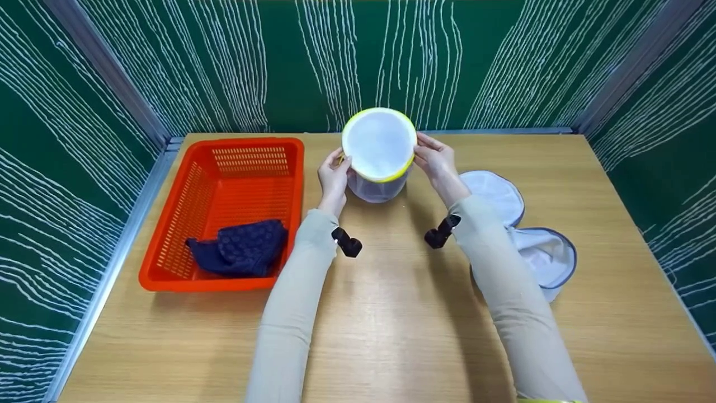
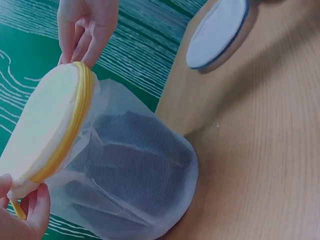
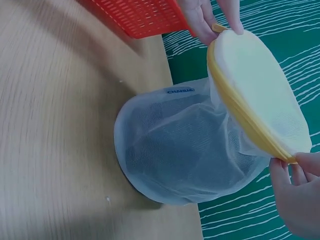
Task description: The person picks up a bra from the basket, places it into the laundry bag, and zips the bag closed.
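A round white mesh laundry bag (image 1: pixel 376 190) with a yellow zipper rim (image 2: pixel 75 125) stands at the back of the table. Its white lid (image 1: pixel 380 143) lies over the top, tilted toward the head camera. My left hand (image 1: pixel 334 182) pinches the left side of the rim between thumb and fingers, where a yellow zipper pull (image 2: pixel 19 209) hangs. On the opposite side, my right hand (image 1: pixel 439 162) pinches the rim in the same way. Dark grey shows through the mesh wall in the left wrist view.
An orange plastic basket (image 1: pixel 296 184) at the left holds dark blue cloth (image 1: pixel 246 246). To the right, partly behind my right forearm, a second white mesh bag (image 1: pixel 551 260) with dark blue trim has its lid (image 1: pixel 492 196) flipped back. Green walls edge the table (image 1: pixel 391 324).
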Available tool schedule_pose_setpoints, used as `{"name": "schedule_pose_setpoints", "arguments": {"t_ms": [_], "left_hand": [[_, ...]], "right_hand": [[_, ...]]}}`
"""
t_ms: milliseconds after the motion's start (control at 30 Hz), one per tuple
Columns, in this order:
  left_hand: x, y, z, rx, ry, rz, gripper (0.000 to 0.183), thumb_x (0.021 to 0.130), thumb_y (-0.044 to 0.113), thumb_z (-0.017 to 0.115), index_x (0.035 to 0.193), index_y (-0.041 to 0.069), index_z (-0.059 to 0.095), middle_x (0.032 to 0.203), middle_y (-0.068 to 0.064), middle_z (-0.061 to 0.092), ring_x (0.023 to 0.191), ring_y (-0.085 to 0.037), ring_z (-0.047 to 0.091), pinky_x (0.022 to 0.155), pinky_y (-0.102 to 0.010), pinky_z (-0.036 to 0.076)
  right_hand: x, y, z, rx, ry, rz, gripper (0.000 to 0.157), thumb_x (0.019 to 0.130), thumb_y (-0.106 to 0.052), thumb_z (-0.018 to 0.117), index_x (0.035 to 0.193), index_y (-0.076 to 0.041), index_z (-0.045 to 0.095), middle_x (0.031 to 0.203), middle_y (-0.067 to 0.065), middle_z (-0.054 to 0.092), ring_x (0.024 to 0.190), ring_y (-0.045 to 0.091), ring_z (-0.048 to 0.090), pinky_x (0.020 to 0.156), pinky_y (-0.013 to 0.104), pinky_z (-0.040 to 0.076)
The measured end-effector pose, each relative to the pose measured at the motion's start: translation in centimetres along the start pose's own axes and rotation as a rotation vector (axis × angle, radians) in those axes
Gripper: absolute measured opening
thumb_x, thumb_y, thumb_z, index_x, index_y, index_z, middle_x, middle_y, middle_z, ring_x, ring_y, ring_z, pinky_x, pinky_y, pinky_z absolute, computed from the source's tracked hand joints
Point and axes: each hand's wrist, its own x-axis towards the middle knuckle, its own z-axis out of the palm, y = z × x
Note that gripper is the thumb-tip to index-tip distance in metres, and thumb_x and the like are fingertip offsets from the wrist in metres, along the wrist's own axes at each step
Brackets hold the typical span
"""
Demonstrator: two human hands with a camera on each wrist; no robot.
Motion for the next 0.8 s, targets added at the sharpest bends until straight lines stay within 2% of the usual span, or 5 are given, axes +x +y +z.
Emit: {"name": "schedule_pose_setpoints", "arguments": {"t_ms": [133,433,667,700,800], "left_hand": [[0.1,-0.1,-0.3,-0.027,0.009,-0.024,0.034,0.085,0.001,0.055,0.119,-0.001,0.053,0.113,-0.017,0.053,0.086,-0.016,0.053,0.087,-0.035,0.044],[0.3,-0.6,-0.2,0.029,0.031,-0.056,0.036,0.086,0.002,0.054,0.122,0.001,0.051,0.118,-0.015,0.052,0.1,-0.021,0.055,0.083,-0.029,0.047],[9.2,-8.9,-1.8,-0.052,0.005,0.01,0.038,0.077,0.006,0.066,0.115,0.007,0.058,0.103,-0.007,0.059,0.084,-0.013,0.061,0.069,-0.024,0.05],[9.5,-9.1,-1.8,-0.045,0.009,0.002,0.039,0.078,0.005,0.065,0.116,0.007,0.057,0.104,-0.007,0.059,0.085,-0.014,0.061,0.07,-0.024,0.05],[8.3,-8.3,-1.9,-0.039,0.004,0.011,0.037,0.077,0.004,0.066,0.113,0.006,0.058,0.099,-0.01,0.058,0.084,-0.015,0.06,0.07,-0.025,0.051]], "right_hand": [[0.3,0.5,-0.1,-0.055,0.0,0.008,0.043,0.087,0.007,0.045,0.129,0.0,0.042,0.132,0.013,0.042,0.114,0.02,0.047,0.092,0.027,0.04],[0.8,1.3,-0.7,-0.138,0.011,0.03,0.044,0.087,0.006,0.045,0.131,-0.002,0.04,0.133,0.012,0.041,0.114,0.018,0.046,0.09,0.023,0.041],[0.8,1.5,-0.7,-0.142,-0.002,-0.006,0.044,0.085,0.006,0.047,0.129,0.002,0.041,0.132,0.017,0.041,0.101,0.017,0.052,0.09,0.025,0.041],[0.8,1.4,-0.7,-0.145,0.0,-0.009,0.044,0.085,0.005,0.047,0.129,0.003,0.042,0.132,0.017,0.042,0.1,0.017,0.053,0.09,0.025,0.041],[0.7,1.3,-0.8,-0.141,0.008,-0.007,0.043,0.085,0.005,0.049,0.128,0.004,0.042,0.13,0.018,0.043,0.1,0.018,0.053,0.091,0.025,0.041]]}}
